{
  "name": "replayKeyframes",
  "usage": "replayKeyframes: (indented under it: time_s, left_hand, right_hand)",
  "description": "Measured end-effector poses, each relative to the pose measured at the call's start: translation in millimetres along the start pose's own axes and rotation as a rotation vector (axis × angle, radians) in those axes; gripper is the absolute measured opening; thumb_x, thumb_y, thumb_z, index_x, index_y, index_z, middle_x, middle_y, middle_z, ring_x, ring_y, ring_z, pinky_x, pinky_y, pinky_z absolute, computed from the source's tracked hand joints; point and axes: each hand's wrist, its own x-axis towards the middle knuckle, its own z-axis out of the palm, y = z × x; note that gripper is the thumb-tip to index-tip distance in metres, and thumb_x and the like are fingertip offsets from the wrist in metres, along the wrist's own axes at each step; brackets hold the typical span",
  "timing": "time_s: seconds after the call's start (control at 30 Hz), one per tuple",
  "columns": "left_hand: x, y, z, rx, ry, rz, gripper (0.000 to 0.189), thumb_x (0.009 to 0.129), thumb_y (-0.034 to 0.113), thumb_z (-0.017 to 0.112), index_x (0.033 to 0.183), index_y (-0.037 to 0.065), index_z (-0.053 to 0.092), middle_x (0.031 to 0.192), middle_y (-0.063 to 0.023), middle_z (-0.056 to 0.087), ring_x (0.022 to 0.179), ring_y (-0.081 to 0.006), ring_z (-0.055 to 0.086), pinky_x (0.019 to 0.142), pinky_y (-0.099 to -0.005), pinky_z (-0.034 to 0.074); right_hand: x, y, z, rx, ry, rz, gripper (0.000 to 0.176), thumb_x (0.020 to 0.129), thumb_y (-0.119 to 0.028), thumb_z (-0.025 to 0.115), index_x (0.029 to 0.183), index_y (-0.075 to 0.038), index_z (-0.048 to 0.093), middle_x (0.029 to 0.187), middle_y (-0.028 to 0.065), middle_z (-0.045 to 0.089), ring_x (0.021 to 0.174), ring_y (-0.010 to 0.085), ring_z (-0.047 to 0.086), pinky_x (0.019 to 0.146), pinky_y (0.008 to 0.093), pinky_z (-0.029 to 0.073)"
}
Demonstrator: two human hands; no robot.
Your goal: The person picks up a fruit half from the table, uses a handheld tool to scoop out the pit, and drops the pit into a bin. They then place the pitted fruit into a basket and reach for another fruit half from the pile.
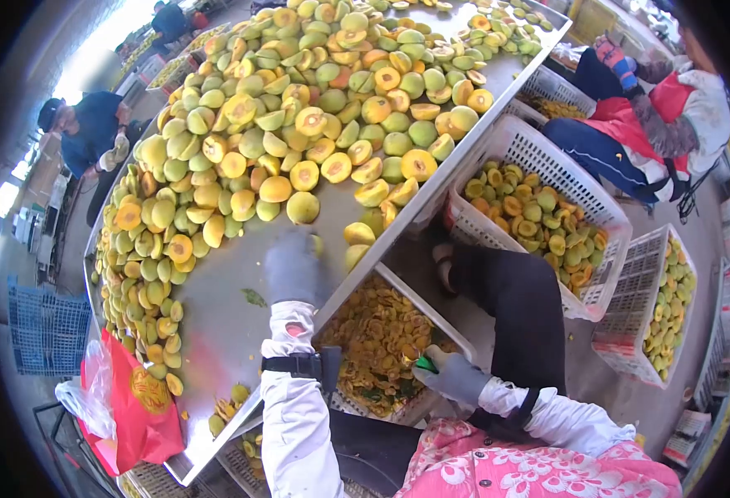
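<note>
**Halved fruit (306, 175) heaped across a metal desk (224, 299)**

The gray-gloved left hand (293, 266) is over the desk, just beside the heap; its fingers are blurred, so I cannot tell their grip. The right hand (452, 378) has its fingers curled around a green object (425, 363) (only part shows), above a crate (425, 312) of fruit scraps (382, 332).

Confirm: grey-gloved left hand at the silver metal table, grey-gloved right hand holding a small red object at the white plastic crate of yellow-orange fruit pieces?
No: the small object in the grey-gloved right hand is green, not red, per the head view. The rest stands.
</note>
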Motion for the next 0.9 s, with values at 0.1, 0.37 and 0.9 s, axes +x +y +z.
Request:
replayKeyframes:
  time_s: [0.1,0.37,0.9]
  left_hand:
    - [-5.1,1.8,1.1,0.326,-0.055,-0.042,0.041,0.089,0.034,0.057,0.12,0.007,0.061,0.111,-0.0196,0.062,0.102,-0.037,0.059,0.088,-0.0455,0.049]
    - [-50.9,-37.3,0.1,-1.229,0.068,-0.223,0.054,0.092,0.049,0.053,0.115,0.0,0.055,0.096,-0.0186,0.066,0.081,-0.0299,0.063,0.073,-0.038,0.054]
    - [-209.2,124.2,-50.3,-1.562,0.349,-0.24,0.047,0.101,0.043,0.042,0.114,0.0,0.052,0.09,-0.0158,0.065,0.073,-0.0207,0.063,0.063,-0.0273,0.052]
  right_hand:
    - [15.4,18.0,11.0,-0.03,0.012,-0.116,0.039,0.092,-0.04,0.061,0.104,-0.004,0.053,0.08,0.0194,0.065,0.075,0.033,0.067,0.067,0.0424,0.049]
    - [-22.7,-49.3,-13.6,0.176,-0.064,-0.305,0.034,0.093,-0.038,0.06,0.103,-0.006,0.055,0.078,0.0176,0.063,0.068,0.0312,0.062,0.067,0.0396,0.047]
    - [-67.3,-50.0,38.8,0.095,0.296,-0.822,0.033,0.094,-0.037,0.06,0.101,-0.005,0.06,0.071,0.0229,0.062,0.067,0.0437,0.063,0.057,0.0482,0.047]
